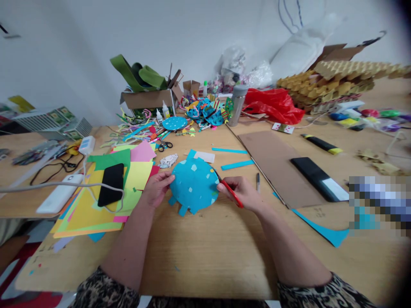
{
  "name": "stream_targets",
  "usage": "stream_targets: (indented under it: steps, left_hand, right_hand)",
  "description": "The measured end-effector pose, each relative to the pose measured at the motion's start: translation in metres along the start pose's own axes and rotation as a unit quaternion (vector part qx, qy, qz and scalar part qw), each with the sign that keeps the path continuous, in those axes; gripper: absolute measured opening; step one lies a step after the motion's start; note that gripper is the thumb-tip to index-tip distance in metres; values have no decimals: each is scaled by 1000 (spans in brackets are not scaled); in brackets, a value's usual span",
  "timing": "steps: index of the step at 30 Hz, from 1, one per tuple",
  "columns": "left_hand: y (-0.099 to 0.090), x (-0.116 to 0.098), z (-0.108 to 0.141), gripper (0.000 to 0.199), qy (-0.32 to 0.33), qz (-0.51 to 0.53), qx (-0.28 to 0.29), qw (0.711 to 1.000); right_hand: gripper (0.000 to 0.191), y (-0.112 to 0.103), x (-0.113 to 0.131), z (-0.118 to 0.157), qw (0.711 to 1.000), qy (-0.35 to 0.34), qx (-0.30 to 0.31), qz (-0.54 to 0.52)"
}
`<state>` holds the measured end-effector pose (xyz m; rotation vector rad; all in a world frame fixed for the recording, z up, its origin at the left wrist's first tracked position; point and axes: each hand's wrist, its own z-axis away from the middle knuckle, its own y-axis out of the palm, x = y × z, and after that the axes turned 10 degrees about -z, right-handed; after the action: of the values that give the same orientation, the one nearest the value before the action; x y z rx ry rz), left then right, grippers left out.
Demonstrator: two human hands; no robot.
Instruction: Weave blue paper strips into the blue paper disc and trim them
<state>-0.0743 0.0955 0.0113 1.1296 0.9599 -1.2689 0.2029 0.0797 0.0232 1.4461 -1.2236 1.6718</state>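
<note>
A round blue paper cutout (192, 184) with pale patches and short tabs along its edge is held above the table. My left hand (157, 188) pinches its left edge between thumb and fingers. In my right hand (242, 192) is a pair of red-handled scissors (231, 193), its blades at the upper right edge of the cutout. Whether the blades are apart cannot be made out. Blue paper strips (236, 164) lie just beyond, beside a white piece of paper (204, 157).
Coloured paper sheets (135, 171) and a black phone (111, 184) lie on the left, crossed by a cable. To the right are a brown cardboard sheet (276, 171), a black case (317, 177) and a marker (258, 182). A steel bottle (237, 105) stands behind, near craft scraps.
</note>
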Motion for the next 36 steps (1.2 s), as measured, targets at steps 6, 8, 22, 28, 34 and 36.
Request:
stream_targets:
  steps: [6,8,22,28,34,36]
  left_hand:
    - [1,-1,1,30,3,-4,-1,1000]
    - [1,-1,1,29,5,-4,-4,1000]
    - [3,-3,2,32,5,-5,-11,1000]
    - [4,-5,4,32,-5,-2,-21,1000]
    - [5,-7,5,28,-12,3,-23,1000]
    - [5,-7,5,28,-8,2,-20,1000]
  right_hand:
    - [54,0,1,0,1000,-6,-2,10]
    - [54,1,3,0,1000,-7,-1,16]
    - [55,0,-5,-2,1000,21,-22,7]
    - [57,-1,-1,-1,1000,20,-9,1]
    - [56,-3,4,1,1000,3,24,11]
    - [55,-3,4,1,999,1,35,15]
